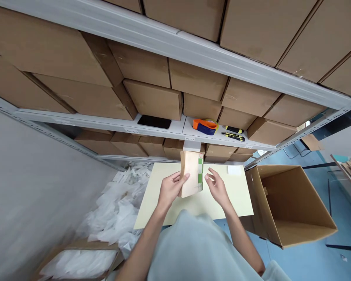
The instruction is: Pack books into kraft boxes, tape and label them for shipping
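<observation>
- Just left of the frame's centre, the left hand [171, 188] grips a small tan packet [192, 173] with a green strip down its right edge; thumb on the near face, fingers wrapped behind, so the packet stands upright above the pale yellow table [240, 195] rather than lying on it, probably to keep its face turned toward the person's eyes.
- The right hand [218, 188] hovers just beside the packet's green edge, fingers loosely spread and slightly curled, holding nothing and not quite touching; it looks placed to steady or take the packet.
- A small white slip [234, 169] lies flat on the table's far right corner.
- At the right of the frame an open cardboard box [292, 207] stands close to the table edge, flaps out, within easy reach of the right arm.
- On the shelf [163, 128] above centre lie a dark phone [154, 121], an orange tape dispenser [205, 126] and two yellow-black knives [233, 133], side by side at arm's length.
- At lower left, crumpled clear plastic bags [117, 210] are heaped on the floor and spill into a low carton.
</observation>
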Demonstrator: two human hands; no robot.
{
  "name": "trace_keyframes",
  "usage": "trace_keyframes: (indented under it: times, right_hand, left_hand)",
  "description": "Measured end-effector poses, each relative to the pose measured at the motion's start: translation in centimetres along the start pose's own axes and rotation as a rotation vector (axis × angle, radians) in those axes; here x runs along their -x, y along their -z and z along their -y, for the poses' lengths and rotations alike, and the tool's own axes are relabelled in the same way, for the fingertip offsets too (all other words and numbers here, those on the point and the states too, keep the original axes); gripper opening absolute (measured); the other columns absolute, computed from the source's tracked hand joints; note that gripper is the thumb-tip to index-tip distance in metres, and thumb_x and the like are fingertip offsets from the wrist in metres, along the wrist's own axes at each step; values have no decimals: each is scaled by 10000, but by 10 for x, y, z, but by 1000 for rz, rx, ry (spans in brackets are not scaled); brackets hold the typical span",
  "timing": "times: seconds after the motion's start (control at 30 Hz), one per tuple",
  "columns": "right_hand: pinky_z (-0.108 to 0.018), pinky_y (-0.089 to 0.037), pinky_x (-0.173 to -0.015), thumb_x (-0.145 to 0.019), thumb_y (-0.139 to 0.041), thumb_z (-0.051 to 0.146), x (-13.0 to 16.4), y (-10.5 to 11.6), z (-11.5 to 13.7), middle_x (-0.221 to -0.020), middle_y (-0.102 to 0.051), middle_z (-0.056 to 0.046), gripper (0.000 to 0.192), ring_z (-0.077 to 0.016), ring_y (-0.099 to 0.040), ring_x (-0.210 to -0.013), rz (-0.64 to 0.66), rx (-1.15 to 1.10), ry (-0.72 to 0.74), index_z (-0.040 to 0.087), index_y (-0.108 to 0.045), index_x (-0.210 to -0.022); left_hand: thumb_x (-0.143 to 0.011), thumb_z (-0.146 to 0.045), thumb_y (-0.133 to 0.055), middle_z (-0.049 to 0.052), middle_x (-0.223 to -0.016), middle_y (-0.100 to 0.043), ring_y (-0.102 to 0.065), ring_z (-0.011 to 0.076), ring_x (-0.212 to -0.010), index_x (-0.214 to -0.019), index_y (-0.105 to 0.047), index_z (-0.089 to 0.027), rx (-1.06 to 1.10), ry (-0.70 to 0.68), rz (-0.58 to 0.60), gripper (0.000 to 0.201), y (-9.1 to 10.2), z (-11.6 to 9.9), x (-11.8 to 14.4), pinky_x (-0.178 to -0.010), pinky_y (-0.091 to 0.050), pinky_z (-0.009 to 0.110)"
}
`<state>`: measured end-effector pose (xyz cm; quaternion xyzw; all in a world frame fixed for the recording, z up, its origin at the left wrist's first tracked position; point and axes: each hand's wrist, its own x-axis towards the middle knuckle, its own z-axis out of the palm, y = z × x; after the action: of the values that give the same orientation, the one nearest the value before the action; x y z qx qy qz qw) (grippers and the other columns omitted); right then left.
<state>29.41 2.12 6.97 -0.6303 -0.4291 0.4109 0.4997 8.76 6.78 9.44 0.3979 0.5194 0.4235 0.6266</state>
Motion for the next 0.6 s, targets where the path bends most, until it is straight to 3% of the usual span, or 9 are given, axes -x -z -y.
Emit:
trace_keyframes:
  times: [0.13,0.23,0.3,0.37,0.43,0.57,0.6]
  right_hand:
    - [-435,-676,-992,-990,-716,670,21,-20,10,-1507,-727,-145,663,-319,-766,-1274,169,-76,-12,241,-685,-1494]
    - [-393,-683,-916,-963,-775,637,28,-33,19,-1226,-832,-108,590,-288,-808,-1077,71,-94,26,214,-727,-1372]
    - [-411,-677,-950,-959,-771,641,25,-32,24,-1189,-841,-122,552,-296,-807,-1063,-27,-158,43,191,-744,-1276]
    - [-449,-661,-1022,-965,-747,652,18,-23,28,-1254,-833,-148,540,-321,-795,-1148,-74,-236,45,184,-744,-1237]
    - [-482,-654,-1055,-956,-750,654,11,-9,32,-1299,-825,-150,551,-342,-786,-1195,-42,-288,31,192,-735,-1257]
    - [-516,-663,-1056,-952,-748,661,7,14,43,-1360,-807,-129,622,-360,-784,-1221,146,-341,-25,211,-716,-1380]
    - [-518,-669,-1045,-954,-741,670,8,17,45,-1351,-810,-125,630,-363,-783,-1221,184,-334,-38,212,-721,-1387]
  left_hand:
    - [-807,-542,-895,77,-1049,-883,-829,385,-1021,-1150,-901,-264,-372,-151,-111,441,-24,-1,17,-909,-645,416]
    - [-779,-423,-924,72,-1127,-877,-810,380,-1082,-1139,-907,-331,-444,-309,-90,372,-44,-1,33,-1003,-625,424]
    - [-752,-393,-939,65,-1286,-842,-785,364,-1165,-1199,-892,-338,-387,-359,-19,453,-50,-3,39,-1089,-609,427]
    - [-755,-412,-934,69,-1395,-800,-780,344,-1182,-1305,-856,-322,-316,-296,130,563,-47,-8,38,-1101,-619,430]
    - [-790,-466,-913,88,-1451,-771,-780,337,-1199,-1376,-819,-289,-250,-219,228,620,-35,-16,30,-1094,-630,432]
    - [-796,-564,-915,122,-1480,-752,-702,363,-1365,-1371,-802,-233,-186,-228,31,673,-3,-29,8,-1169,-578,444]
    - [-776,-592,-926,135,-1451,-767,-702,375,-1362,-1338,-813,-219,-151,-189,49,683,3,-30,4,-1151,-587,446]
